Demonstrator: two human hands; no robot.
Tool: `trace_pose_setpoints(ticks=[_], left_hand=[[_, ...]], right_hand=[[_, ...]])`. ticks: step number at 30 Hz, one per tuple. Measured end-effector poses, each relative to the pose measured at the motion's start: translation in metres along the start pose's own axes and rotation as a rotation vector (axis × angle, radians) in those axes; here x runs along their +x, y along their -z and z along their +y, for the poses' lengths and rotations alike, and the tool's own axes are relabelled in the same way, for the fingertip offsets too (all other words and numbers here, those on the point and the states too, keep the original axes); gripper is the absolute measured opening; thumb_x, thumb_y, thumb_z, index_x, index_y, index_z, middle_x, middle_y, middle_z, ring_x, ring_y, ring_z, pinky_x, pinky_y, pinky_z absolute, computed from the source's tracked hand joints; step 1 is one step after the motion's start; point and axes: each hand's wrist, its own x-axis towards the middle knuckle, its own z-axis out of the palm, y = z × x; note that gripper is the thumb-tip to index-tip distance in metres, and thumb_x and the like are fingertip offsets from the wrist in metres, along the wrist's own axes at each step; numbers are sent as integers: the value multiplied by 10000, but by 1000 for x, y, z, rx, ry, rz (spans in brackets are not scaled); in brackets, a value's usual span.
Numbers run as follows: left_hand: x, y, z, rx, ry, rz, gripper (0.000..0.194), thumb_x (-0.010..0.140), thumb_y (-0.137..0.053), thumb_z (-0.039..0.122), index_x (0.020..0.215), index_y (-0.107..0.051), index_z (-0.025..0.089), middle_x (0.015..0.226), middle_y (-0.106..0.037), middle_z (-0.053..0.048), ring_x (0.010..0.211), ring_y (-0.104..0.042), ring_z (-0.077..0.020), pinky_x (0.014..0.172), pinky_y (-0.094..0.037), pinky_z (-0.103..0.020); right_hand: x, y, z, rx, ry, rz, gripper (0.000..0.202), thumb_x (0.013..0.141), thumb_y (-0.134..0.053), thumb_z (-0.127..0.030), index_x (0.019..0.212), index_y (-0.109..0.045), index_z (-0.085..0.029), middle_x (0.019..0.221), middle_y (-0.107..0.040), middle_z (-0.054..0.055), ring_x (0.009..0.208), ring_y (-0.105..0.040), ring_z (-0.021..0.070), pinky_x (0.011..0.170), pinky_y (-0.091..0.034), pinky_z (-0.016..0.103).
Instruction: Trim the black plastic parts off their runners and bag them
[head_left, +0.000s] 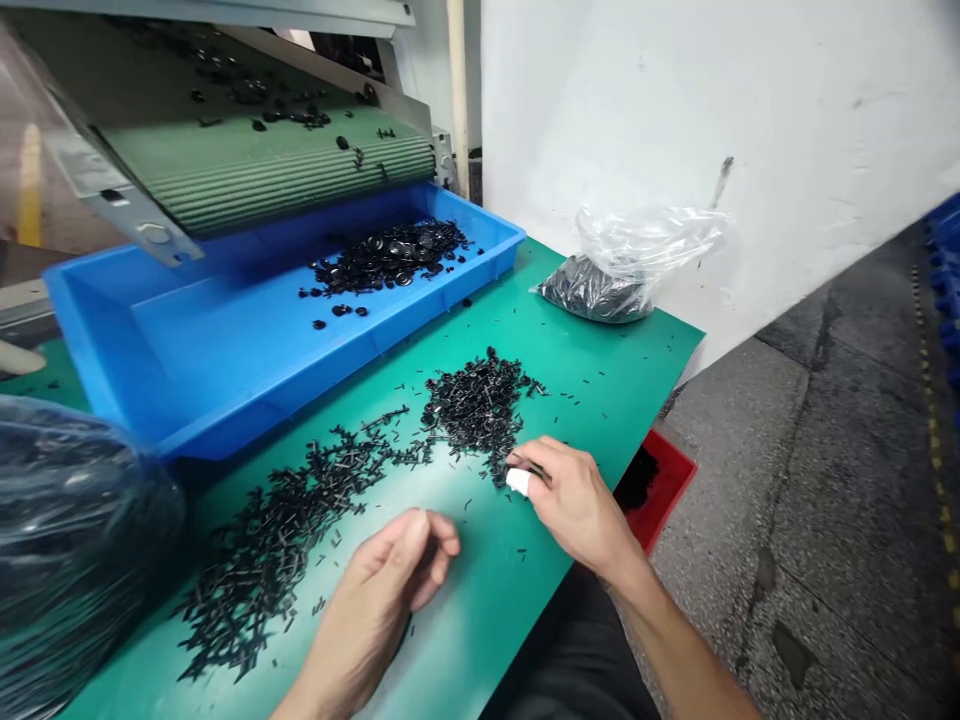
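Note:
Small black plastic parts lie on the green tabletop (pixel 450 500) in two joined heaps: a compact pile (pixel 476 400) and a long spread of cross-shaped pieces (pixel 277 540). At the lower right edge of the compact pile is my right hand (pixel 559 495), its fingers pinched around a small dark piece; a white wrap covers one fingertip. My left hand (pixel 397 575) hovers over the table between the heaps and its near edge, fingers curled in towards the palm. What it holds, if anything, is hidden.
A blue tray (pixel 217 370) with black parts lies under a green conveyor belt (pixel 285 160). A clear bag of black parts (pixel 600 285) sits back right, a large bag (pixel 75 540) left. A red bin (pixel 667 480) stands below the table's right edge.

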Motion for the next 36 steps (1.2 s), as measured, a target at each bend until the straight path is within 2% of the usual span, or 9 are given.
trace_pose_setpoints(ticks=[6,9,13,15,19,22,26,29,36], left_hand=[[8,-10,-5,-112,-27,-38,285,839,-653,421,941,-726,166,625,-531,7,526,-335,-91,490,-228,-229],[10,-7,-6,-206,-8,-49,254,780,-732,375,906,-738,155,616,-521,6,536,-335,-89,487,-221,-223],[12,0,-9,-247,-1,-43,287,727,-790,313,965,-738,163,649,-555,-3,554,-368,-85,493,-229,-216],[12,2,-11,-226,0,-60,293,730,-788,310,976,-739,158,643,-545,4,543,-356,-77,494,-228,-217],[9,-1,-12,-194,-31,-50,270,760,-762,305,994,-728,174,649,-541,15,560,-362,-84,502,-253,-215],[7,-6,-10,-223,-49,16,222,736,-784,283,928,-721,190,812,-644,-23,605,-414,-90,514,-300,-208],[8,-10,-10,-270,-41,77,210,690,-818,254,858,-706,198,884,-692,-21,578,-442,-70,508,-340,-186],[7,-12,-12,-275,-51,99,213,678,-826,240,844,-696,207,926,-718,-23,686,-543,-95,600,-416,-185],[4,-14,-17,-161,-161,136,171,710,-798,249,831,-686,204,987,-723,-39,909,-626,-179,834,-473,-282]], right_hand=[[-14,-12,-33,182,120,-114,303,787,-438,3,831,-645,-214,839,-616,-15,745,-560,110,659,-406,217],[-14,-19,-38,177,123,-94,315,774,-434,0,865,-641,-220,833,-622,-15,743,-563,117,657,-413,224],[-13,-23,-35,172,39,-27,303,759,-472,-27,934,-613,-230,845,-655,-20,801,-601,142,719,-451,247],[-14,-23,-34,145,67,-17,331,772,-439,-21,962,-613,-228,897,-660,-6,859,-612,150,770,-461,265],[-22,-19,-34,33,173,-70,529,772,-332,14,1190,-567,-209,1056,-604,61,952,-592,170,811,-480,301],[-33,-19,-34,-137,158,-33,516,826,-308,-6,1260,-533,-169,1001,-606,91,879,-602,197,757,-494,327],[-46,-24,-36,-278,225,54,378,895,-317,-45,1142,-584,-148,863,-632,81,787,-606,224,689,-477,342],[-48,-29,-38,-335,241,86,309,919,-328,-67,1058,-592,-147,819,-616,79,759,-587,235,654,-455,348],[-48,-38,-43,-418,201,71,294,903,-391,-46,1108,-563,-168,842,-601,63,756,-586,213,660,-427,316]])
